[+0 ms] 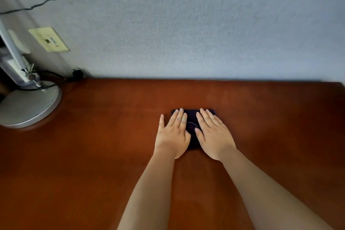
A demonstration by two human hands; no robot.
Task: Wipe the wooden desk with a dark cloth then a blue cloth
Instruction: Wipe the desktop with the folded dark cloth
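Observation:
A folded dark cloth point(192, 124) lies on the reddish-brown wooden desk point(104, 155), a little right of the middle. My left hand point(172, 134) lies flat on the cloth's left part with straight fingers. My right hand point(213, 134) presses flat on its right part, fingers straight as well. Most of the cloth is hidden under the two hands; only its far edge and the strip between the hands show. No blue cloth is in view.
A silver desk lamp with a round base point(29, 106) stands at the desk's back left corner, with a black cable point(56, 80) behind it. A grey wall point(186, 24) rises along the far edge. The desk's right edge shows at the far right.

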